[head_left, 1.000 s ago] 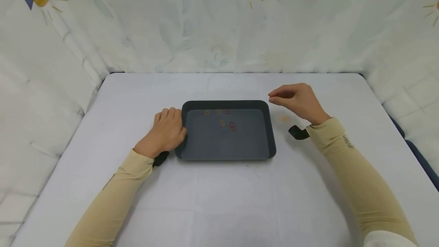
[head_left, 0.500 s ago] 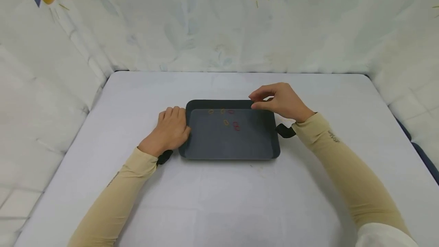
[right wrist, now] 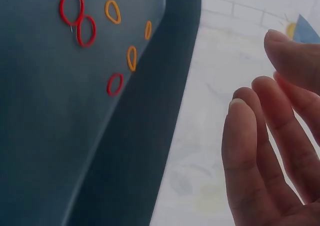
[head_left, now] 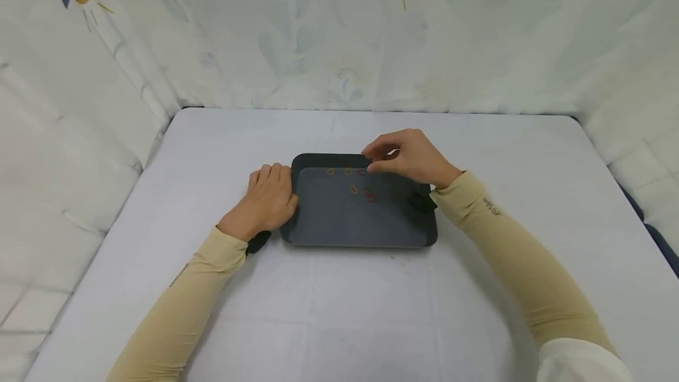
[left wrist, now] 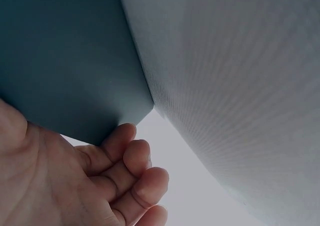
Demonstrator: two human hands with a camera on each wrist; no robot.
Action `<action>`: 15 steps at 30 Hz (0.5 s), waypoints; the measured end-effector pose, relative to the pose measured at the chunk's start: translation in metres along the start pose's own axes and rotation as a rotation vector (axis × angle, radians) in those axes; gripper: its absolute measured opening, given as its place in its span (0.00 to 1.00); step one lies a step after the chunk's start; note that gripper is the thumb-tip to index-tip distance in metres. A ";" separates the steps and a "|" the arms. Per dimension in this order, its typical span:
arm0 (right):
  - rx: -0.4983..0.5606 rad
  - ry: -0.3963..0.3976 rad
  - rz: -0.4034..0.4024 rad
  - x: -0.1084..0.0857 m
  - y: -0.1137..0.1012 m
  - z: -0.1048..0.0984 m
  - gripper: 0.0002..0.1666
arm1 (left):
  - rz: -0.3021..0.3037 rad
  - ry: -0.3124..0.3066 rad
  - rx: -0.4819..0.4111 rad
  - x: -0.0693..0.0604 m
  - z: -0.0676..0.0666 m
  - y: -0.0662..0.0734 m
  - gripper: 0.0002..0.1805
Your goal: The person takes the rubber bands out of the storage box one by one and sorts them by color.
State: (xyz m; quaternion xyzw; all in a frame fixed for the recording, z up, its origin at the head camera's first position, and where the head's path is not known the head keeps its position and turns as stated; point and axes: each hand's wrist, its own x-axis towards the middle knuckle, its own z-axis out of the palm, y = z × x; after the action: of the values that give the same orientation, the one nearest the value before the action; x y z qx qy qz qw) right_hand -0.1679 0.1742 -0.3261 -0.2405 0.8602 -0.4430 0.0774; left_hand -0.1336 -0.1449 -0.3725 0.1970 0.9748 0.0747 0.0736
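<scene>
A dark grey tray (head_left: 339, 223) lies on the table. My left hand (head_left: 263, 200) holds its left side, the thumb at the rim; in the left wrist view the left hand's curled fingers (left wrist: 142, 188) lie against the outer wall. Inside the tray are three yellow rubber bands (right wrist: 119, 16) and three red rubber bands (right wrist: 93, 33), two of the red ones touching. Above the far rim hovers my right hand (head_left: 414, 158). Its thumb and fingers (right wrist: 240, 141) are apart in the right wrist view, and nothing shows between them.
White cloth covers the table (head_left: 350, 305). Pale patterned curtains (head_left: 339, 40) stand behind and at both sides. A black wrist strap piece (head_left: 421, 202) hangs below the right wrist, over the tray's right part.
My right hand has moved left, from beyond the tray's right side to over its far rim. The left hand keeps its hold on the tray. The head view has shifted slightly.
</scene>
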 end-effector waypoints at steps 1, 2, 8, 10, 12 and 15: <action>-0.003 -0.007 0.001 0.001 0.000 0.002 0.17 | 0.000 -0.001 0.001 0.000 0.000 0.000 0.13; -0.011 -0.016 0.000 0.003 0.000 0.004 0.18 | 0.000 -0.002 0.000 0.000 0.000 0.000 0.13; -0.059 -0.086 0.010 0.011 0.003 0.018 0.18 | -0.001 -0.005 0.005 0.000 0.001 0.000 0.13; -0.090 -0.107 0.001 0.013 0.004 0.022 0.17 | 0.001 -0.003 0.005 0.000 0.001 0.001 0.13; -0.123 -0.127 -0.014 0.015 0.005 0.025 0.16 | 0.001 -0.001 0.005 0.000 0.001 0.001 0.13; -0.169 -0.154 -0.036 0.017 0.005 0.030 0.16 | 0.001 -0.003 0.004 0.000 0.000 0.001 0.13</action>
State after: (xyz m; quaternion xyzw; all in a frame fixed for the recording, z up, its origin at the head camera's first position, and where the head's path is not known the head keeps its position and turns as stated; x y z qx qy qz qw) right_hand -0.1743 0.1464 -0.3470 -0.2947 0.8815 -0.3506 0.1148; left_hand -0.1329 -0.1442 -0.3726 0.1978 0.9747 0.0726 0.0747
